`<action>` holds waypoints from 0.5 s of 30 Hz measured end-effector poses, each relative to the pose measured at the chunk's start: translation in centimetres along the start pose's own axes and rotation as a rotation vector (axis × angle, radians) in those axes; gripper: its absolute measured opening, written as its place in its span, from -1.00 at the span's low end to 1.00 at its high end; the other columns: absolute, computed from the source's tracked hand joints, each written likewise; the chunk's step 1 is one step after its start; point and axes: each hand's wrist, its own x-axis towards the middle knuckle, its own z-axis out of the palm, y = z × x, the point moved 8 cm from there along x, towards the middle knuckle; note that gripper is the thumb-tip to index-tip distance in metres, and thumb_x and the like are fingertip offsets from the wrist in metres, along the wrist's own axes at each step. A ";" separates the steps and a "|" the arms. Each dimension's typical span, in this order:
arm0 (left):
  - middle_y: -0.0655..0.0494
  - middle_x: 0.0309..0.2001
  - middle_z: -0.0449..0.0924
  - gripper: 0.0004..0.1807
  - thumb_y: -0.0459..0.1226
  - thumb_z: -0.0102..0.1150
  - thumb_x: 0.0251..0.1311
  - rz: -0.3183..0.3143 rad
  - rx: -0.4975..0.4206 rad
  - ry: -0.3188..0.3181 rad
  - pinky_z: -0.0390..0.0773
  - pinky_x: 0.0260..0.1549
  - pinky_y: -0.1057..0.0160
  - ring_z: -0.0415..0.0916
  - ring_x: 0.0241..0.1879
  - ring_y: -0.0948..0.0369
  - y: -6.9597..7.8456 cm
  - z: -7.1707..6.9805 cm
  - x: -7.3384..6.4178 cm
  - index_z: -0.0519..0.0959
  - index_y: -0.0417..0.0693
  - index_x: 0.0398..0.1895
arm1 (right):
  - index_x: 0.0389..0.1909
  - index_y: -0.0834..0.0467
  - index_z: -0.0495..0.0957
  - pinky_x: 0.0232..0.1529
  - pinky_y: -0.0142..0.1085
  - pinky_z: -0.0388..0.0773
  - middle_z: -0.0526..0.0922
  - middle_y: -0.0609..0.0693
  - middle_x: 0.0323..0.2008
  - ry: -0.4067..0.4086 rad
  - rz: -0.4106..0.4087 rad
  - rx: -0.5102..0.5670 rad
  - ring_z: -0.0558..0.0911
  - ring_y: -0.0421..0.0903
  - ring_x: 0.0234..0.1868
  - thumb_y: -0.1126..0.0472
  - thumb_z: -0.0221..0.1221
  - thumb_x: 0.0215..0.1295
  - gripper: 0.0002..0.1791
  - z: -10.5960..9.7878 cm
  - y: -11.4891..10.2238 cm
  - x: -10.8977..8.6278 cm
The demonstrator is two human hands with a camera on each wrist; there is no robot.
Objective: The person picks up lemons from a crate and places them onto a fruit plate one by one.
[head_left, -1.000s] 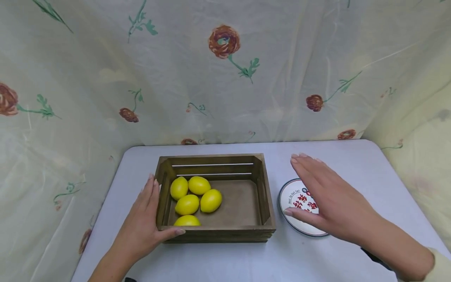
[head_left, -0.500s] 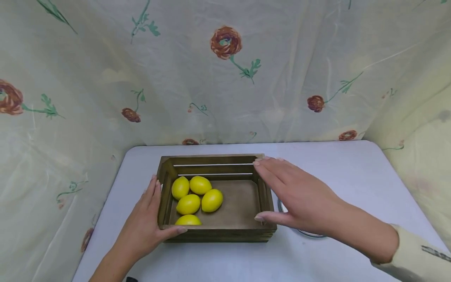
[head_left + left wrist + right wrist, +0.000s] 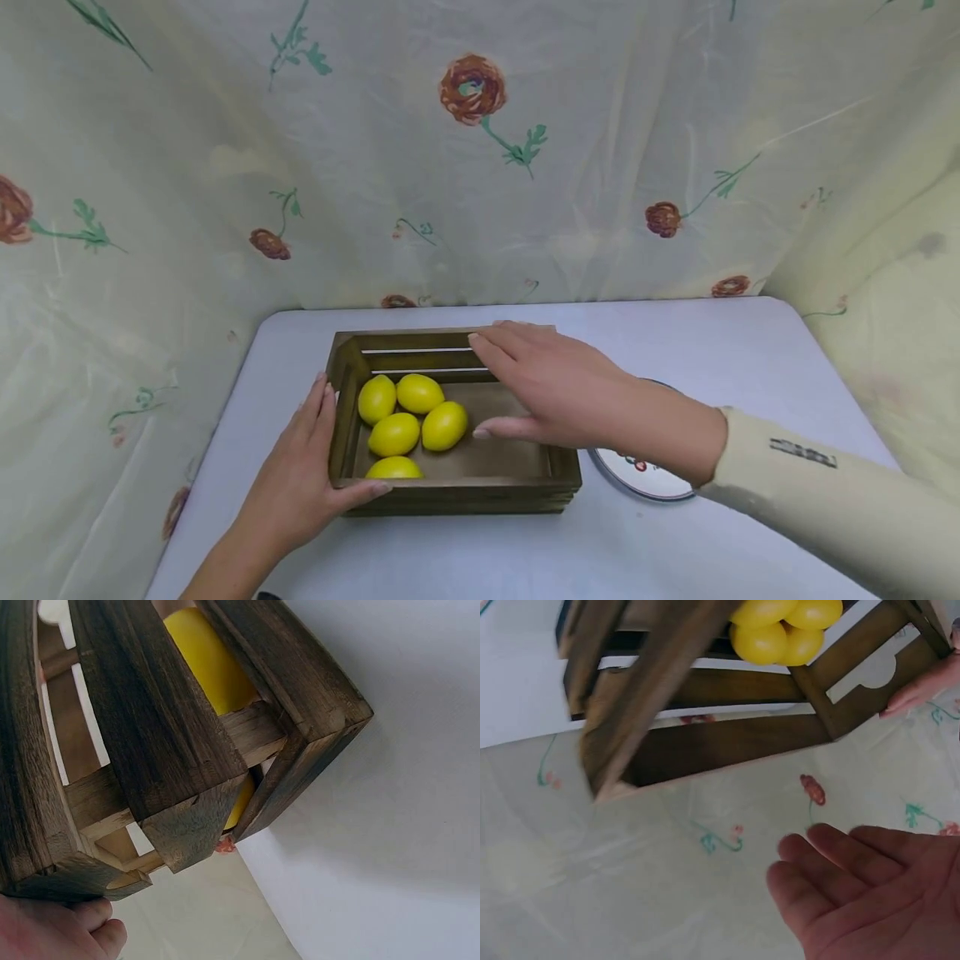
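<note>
Right hand [image 3: 540, 383]: it has moved leftward in the last second, from over the plate [image 3: 652, 482] to above the right half of the crate [image 3: 457, 500]; its fingers are straight and near together, the thumb stands apart, and nothing is carried.
Left hand [image 3: 296, 467]: it stays at the near left corner of the crate, the straight fingers laid along the outer side and the thumb along the front; it pinches nothing.
Lemons [image 3: 395, 434]: five are visible, gathered between the two hands, nearer to the left one; they lie as they lay one second ago.
Meaning for the work: the right hand is now beside the lemons but takes none, so, in my judgement, only the hand has changed its place and the contents are not yet handled.
Plate: it is now behind the right hand, under the forearm, which hides a large part of it and of its red print.
Crate: the right hand covers much of its right wall; the right wrist view suggests the fingers do not touch it, but I cannot tell how high they are.
Nearest lemon: its lower part is hidden by the front wall, close to the left thumb.
Dark thing [image 3: 267, 596]: below the left wrist, cut off by the edge; I cannot tell what it is.
</note>
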 end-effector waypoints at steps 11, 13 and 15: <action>0.21 0.44 -0.57 0.39 0.57 -0.07 -0.38 0.003 -0.034 0.027 0.22 0.18 -0.14 -0.08 0.38 -0.04 0.0 0.0 0.2 -0.22 -0.09 0.44 | 0.25 0.23 0.28 0.24 -0.17 0.28 0.42 0.09 0.16 -0.156 -0.023 -0.038 0.37 0.04 0.20 -0.54 -0.19 0.05 0.03 3.6 -2.4 5.4; 0.19 0.44 -0.56 0.39 0.57 -0.07 -0.38 0.003 -0.025 0.030 0.22 0.17 -0.15 -0.08 0.37 -0.05 0.0 0.0 0.1 -0.22 -0.09 0.44 | 0.25 0.23 0.28 0.24 -0.15 0.28 0.42 0.10 0.16 -0.176 -0.029 -0.056 0.38 0.05 0.20 -0.53 -0.17 0.05 0.02 4.2 -2.9 6.1; 0.17 0.45 -0.53 0.39 0.57 -0.07 -0.38 0.005 -0.016 0.038 0.22 0.17 -0.16 -0.08 0.37 -0.06 -0.1 -0.1 0.1 -0.21 -0.09 0.44 | 0.26 0.23 0.27 0.24 -0.14 0.28 0.43 0.10 0.15 -0.201 -0.034 -0.101 0.38 0.05 0.18 -0.51 -0.13 0.06 0.00 4.9 -3.2 6.7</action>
